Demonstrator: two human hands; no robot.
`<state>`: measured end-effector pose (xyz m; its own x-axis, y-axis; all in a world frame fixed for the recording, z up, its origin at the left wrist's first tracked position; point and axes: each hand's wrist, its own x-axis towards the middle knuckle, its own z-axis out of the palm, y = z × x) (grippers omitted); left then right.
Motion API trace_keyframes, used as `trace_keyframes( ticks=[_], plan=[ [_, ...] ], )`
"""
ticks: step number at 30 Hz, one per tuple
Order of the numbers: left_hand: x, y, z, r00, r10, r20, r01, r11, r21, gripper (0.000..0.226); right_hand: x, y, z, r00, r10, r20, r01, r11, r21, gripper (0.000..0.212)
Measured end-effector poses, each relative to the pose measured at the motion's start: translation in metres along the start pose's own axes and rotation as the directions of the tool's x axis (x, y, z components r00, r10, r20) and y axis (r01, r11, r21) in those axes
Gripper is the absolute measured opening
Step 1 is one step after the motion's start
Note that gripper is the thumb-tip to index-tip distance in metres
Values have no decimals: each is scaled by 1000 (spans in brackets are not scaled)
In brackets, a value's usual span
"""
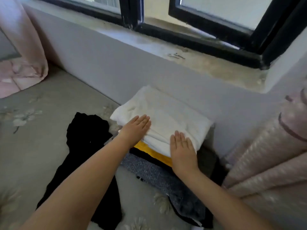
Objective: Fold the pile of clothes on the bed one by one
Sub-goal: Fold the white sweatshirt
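Observation:
A folded white garment [164, 113] lies on top of a stack by the wall, under the window. Beneath it show a yellow garment [154, 152] and a grey-blue knitted garment [149, 170]. My left hand [136, 126] lies flat on the white garment's near-left edge, fingers straight. On its near-right corner my right hand [181, 150] presses flat, fingers straight too. A black garment [86, 146] lies unfolded on the bed to the left of the stack, partly hidden under my left forearm.
The bed has a grey floral sheet [33, 146]. A pink quilted blanket [269, 163] is bunched up at the right. A pink curtain [21, 47] hangs at the far left. The grey wall and a stained window sill [191, 58] run behind the stack.

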<state>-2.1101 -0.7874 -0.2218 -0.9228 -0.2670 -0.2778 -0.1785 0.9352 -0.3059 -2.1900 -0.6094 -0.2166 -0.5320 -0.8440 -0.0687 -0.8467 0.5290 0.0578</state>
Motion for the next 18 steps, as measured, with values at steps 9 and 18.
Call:
trace_keyframes(
  ticks=[9,18],
  plan=[
    [5,78,147,960,-186,211,238,937,-256,62,-14,-16,148,987,-51,155,51,999,4,75],
    [-55,115,180,881,-473,26,404,721,-563,55,-24,-28,145,950,-299,-88,307,948,87,78]
  ],
)
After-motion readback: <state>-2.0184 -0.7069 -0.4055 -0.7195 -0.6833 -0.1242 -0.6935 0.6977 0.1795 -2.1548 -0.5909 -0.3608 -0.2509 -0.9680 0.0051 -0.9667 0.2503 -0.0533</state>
